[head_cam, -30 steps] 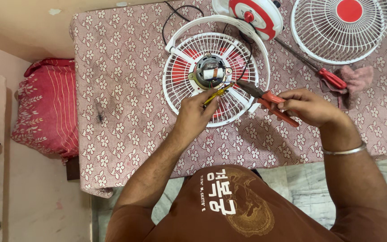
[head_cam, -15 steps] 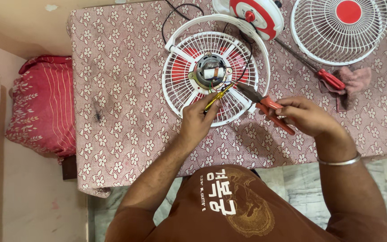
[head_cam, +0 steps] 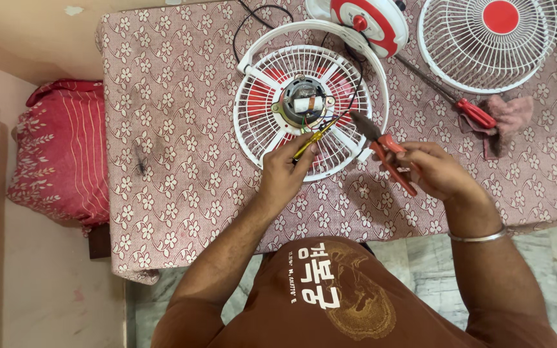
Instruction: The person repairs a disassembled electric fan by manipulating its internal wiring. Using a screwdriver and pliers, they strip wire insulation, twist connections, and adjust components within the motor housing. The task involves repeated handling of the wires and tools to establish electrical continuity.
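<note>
Your right hand (head_cam: 436, 171) is drawing the red-handled pliers (head_cam: 385, 151) back from the motor (head_cam: 304, 106). Your left hand (head_cam: 285, 171) is pinching the yellow wire (head_cam: 311, 138). Front grille (head_cam: 488, 42) is lying off, wiring unfinished

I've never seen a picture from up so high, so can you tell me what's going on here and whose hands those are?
The camera sits on a person's head and looks down, so you see their own two hands. They work at a table with a flowery cloth. The left hand holds a yellow tool against the motor of an opened fan. The right hand holds red pliers. Also on the table lie the fan's front grille, a red screwdriver and a pink rag.
</note>
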